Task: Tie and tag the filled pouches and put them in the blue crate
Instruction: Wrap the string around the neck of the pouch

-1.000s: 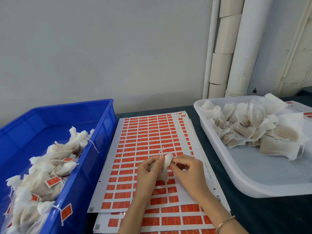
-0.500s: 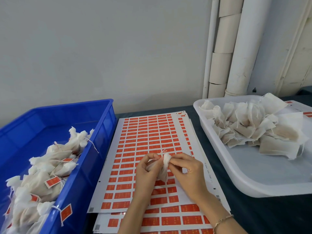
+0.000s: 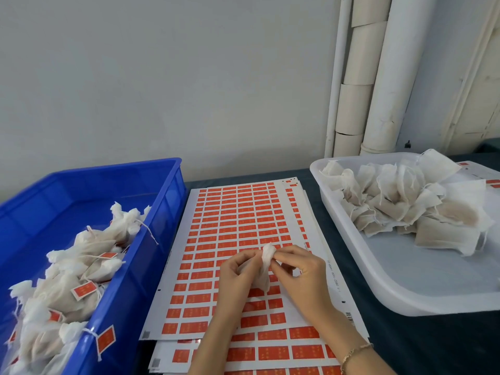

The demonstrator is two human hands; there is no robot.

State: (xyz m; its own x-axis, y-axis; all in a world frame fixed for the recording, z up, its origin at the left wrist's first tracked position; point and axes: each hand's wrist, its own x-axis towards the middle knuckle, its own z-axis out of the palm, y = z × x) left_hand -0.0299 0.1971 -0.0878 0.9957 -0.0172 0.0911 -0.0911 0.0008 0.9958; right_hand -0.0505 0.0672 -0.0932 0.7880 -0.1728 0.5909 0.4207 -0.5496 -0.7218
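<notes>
With left hand (image 3: 234, 276) and right hand (image 3: 301, 274) I pinch the pouch (image 3: 266, 255) at its gathered neck, fingers (image 3: 282, 257) curled narrow; it seems soft, light, floppy.

A small white pouch (image 3: 266, 266) of gauzy fabric hangs upright at centre with its gathered neck uppermost. The left grip (image 3: 235, 277) and the right grip (image 3: 300, 277) pinch it just above the sheets of red tags (image 3: 238, 212). These lie flat on the surface (image 3: 433, 347), running from six toward twelve o'clock. At nine o'clock stands the open-topped blue crate (image 3: 108, 169), holding a heap of tied pouches (image 3: 89, 255) with cinched necks, strings and red tags; one tag (image 3: 105, 341) dangles over its near rim. At two o'clock, untied filled pouches (image 3: 400, 204) lie piled loose in a white tray (image 3: 351, 266).
</notes>
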